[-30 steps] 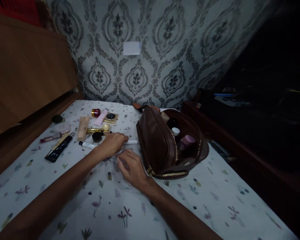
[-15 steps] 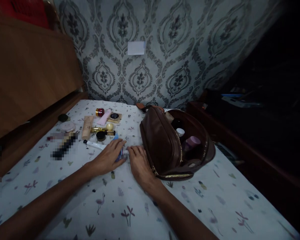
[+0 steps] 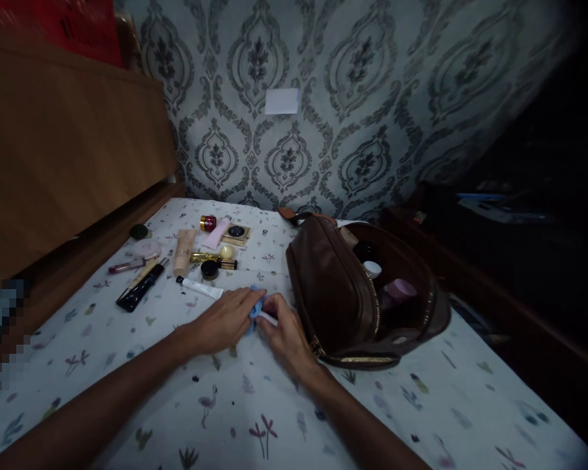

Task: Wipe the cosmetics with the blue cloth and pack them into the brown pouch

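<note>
Both my hands meet on the patterned sheet just left of an open brown leather pouch [image 3: 333, 294]. My left hand [image 3: 225, 321] lies with its fingers closed over a small blue object [image 3: 255, 307]. My right hand [image 3: 285, 333] pinches the same spot, where a thin white stick-like item [image 3: 268, 318] pokes out between the fingers. Exactly what the blue thing is stays unclear in the dim light. Inside the pouch stand a white-capped bottle [image 3: 372, 268] and a pink-lidded jar [image 3: 400, 290].
Cosmetics lie spread at the back left: a white tube [image 3: 199, 287], a beige tube [image 3: 183, 251], a black tube [image 3: 141, 292], a gold lipstick [image 3: 206, 257], a compact [image 3: 236, 232], a red jar [image 3: 208, 223]. A wooden headboard [image 3: 68, 143] runs along the left; dark furniture [image 3: 494, 274] on the right.
My hands have come together from slightly apart and now both grip the blue object and white stick beside the pouch. The camera has shifted, so everything sits a little further right.
</note>
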Demonstrator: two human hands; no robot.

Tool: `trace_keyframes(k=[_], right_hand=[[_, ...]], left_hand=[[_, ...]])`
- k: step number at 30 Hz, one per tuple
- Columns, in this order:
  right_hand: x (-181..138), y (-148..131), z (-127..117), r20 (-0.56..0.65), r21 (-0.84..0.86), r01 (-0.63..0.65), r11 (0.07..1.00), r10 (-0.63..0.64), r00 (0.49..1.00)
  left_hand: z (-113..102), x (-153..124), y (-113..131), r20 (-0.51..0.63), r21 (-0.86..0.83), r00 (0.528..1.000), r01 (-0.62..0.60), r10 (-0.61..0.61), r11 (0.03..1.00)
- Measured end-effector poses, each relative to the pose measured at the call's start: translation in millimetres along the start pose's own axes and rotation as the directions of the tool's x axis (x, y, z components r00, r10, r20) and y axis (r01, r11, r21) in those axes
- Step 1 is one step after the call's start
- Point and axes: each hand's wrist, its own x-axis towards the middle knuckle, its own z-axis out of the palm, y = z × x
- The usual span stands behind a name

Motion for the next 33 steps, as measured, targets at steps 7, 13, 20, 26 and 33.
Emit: trace_keyframes(k=[7,13,20,26,33], right_hand=[[2.9,-8.4,0.6,-0.035,0.071,0.01,0.997,-0.007,0.999],[3.5,-13.1,0.2,0.018,0.155,-0.004,0.988,0.001,1.0],[3.5,-12.2,0.9,0.032,0.164,-0.084,0.983,0.079,0.996],[4.2,-14.3,2.3,0.039,0.253,-0.158,0.955,0.153,0.988],[7.6,-20.1,4.6,0.033,0.527,-0.207,0.824,0.224,0.974]], left_hand=[[-17.7,2.8,-13.6,0.003,-0.223,0.998,0.059,-0.06,0.973],[-9.2,7.0,-7.1,-0.138,-0.439,0.954,0.181,-0.265,0.88],[1.7,12.8,-2.9,-0.064,-0.875,0.807,0.237,-0.587,0.421],[5.6,15.3,-0.3,-0.057,-0.938,0.79,0.166,-0.61,0.303],[7.9,8.3,3.4,-0.143,-0.761,0.888,0.183,-0.437,0.622]])
